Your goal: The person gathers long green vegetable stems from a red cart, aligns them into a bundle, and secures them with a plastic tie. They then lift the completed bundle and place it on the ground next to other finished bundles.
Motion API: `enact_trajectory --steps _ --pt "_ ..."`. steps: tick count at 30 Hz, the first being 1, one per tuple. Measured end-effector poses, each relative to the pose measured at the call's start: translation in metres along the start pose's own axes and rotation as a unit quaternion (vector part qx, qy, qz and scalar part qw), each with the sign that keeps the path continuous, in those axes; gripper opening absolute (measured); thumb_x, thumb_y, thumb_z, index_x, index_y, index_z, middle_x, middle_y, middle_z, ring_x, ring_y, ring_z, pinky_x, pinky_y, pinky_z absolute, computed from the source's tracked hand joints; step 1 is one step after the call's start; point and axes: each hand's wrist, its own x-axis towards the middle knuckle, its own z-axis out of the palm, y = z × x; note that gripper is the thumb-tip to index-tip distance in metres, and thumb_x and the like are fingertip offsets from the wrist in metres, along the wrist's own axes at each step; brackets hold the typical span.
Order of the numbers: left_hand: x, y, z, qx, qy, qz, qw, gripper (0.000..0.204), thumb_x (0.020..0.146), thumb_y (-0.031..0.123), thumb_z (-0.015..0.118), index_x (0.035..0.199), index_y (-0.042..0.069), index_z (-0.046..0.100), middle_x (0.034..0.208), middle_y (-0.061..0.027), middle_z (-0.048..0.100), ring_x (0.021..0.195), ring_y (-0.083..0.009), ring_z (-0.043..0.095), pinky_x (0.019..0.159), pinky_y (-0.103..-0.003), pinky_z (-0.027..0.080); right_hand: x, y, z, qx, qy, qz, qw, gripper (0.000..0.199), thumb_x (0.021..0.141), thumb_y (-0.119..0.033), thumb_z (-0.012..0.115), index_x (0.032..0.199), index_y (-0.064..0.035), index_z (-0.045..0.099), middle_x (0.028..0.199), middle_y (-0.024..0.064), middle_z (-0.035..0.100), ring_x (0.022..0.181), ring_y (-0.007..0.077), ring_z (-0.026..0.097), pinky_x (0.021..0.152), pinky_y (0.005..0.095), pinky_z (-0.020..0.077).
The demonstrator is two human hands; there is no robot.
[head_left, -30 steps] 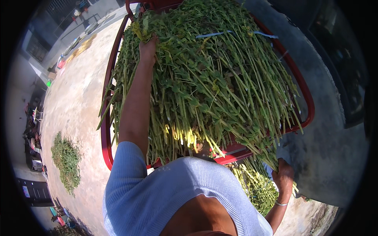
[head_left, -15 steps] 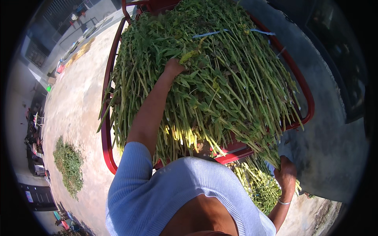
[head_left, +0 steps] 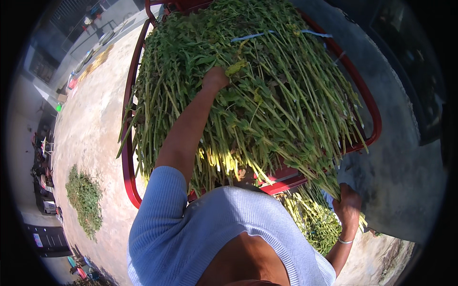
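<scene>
A big heap of long green stalks with leaves (head_left: 286, 95) fills a red-framed cart (head_left: 128, 157). My left hand (head_left: 215, 78) reaches up over the heap and grips leafy stalks near its middle, fingers buried in the greens. My right hand (head_left: 347, 205), with a thin bracelet on the wrist, holds the cut ends of a bundle of stalks hanging off the cart's lower right corner. A pale blue strip (head_left: 267, 34) lies across the top of the heap.
A smaller pile of greens (head_left: 85, 200) lies on the pale concrete ground to the left. More greens (head_left: 312, 221) hang below the cart near my right arm. Grey pavement (head_left: 405, 181) runs along the right. Vehicles and colourful items stand at the far left edge.
My left hand has moved from the heap's upper left edge to the right, toward the middle of the pile. My right hand stays at the lower right stalks.
</scene>
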Motion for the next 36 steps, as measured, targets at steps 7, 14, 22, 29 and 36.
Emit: enact_trajectory --steps 7,14,22,29,36 --pt "-0.004 -0.050 -0.006 -0.136 0.296 -0.073 0.943 0.037 0.082 0.010 0.061 0.119 0.008 0.056 0.097 -0.0156 0.061 0.080 -0.0338 0.059 0.063 -0.051 0.051 -0.006 -0.002 0.000 0.000 -0.007 -0.002 1.000 0.030 0.058 -0.005 0.060 0.086 -0.0012 0.051 0.074 0.0186 0.055 0.069 0.0365 0.055 0.061 0.0450 0.0441" --pt "-0.107 -0.016 -0.040 -0.112 0.143 0.202 0.962 0.038 0.072 0.001 0.059 0.111 0.002 0.059 0.093 -0.0203 0.062 0.085 -0.0370 0.060 0.075 -0.045 0.048 -0.001 0.000 0.004 0.000 0.006 0.012 1.000 0.027 0.057 -0.004 0.059 0.082 -0.0018 0.051 0.071 0.0183 0.054 0.068 0.0368 0.054 0.059 0.0450 0.0436" --pt "-0.189 0.059 0.032 -0.128 0.050 0.184 0.973 0.044 0.067 0.000 0.065 0.109 0.003 0.053 0.089 -0.0212 0.062 0.086 -0.0365 0.061 0.073 -0.044 0.048 -0.004 -0.001 0.005 0.003 -0.007 0.018 1.000 0.029 0.055 -0.004 0.058 0.083 -0.0009 0.050 0.072 0.0202 0.055 0.068 0.0393 0.054 0.059 0.0461 0.0436" --pt "-0.169 0.058 0.041 -0.201 0.115 0.154 0.961 0.044 0.069 0.003 0.066 0.109 -0.002 0.049 0.083 -0.0224 0.062 0.080 -0.0377 0.062 0.066 -0.047 0.049 -0.006 -0.009 0.004 -0.010 0.007 0.022 1.000 0.027 0.055 -0.003 0.059 0.080 -0.0019 0.050 0.072 0.0190 0.055 0.066 0.0377 0.055 0.058 0.0453 0.0449" --pt "-0.141 0.040 0.053 -0.438 0.027 0.108 0.892 0.043 0.069 0.006 0.068 0.112 0.002 0.062 0.092 -0.0193 0.065 0.081 -0.0324 0.064 0.068 -0.039 0.050 -0.010 -0.007 0.010 -0.021 0.012 0.016 1.000 0.026 0.057 -0.003 0.059 0.080 -0.0024 0.048 0.071 0.0181 0.055 0.066 0.0366 0.056 0.058 0.0446 0.0453"
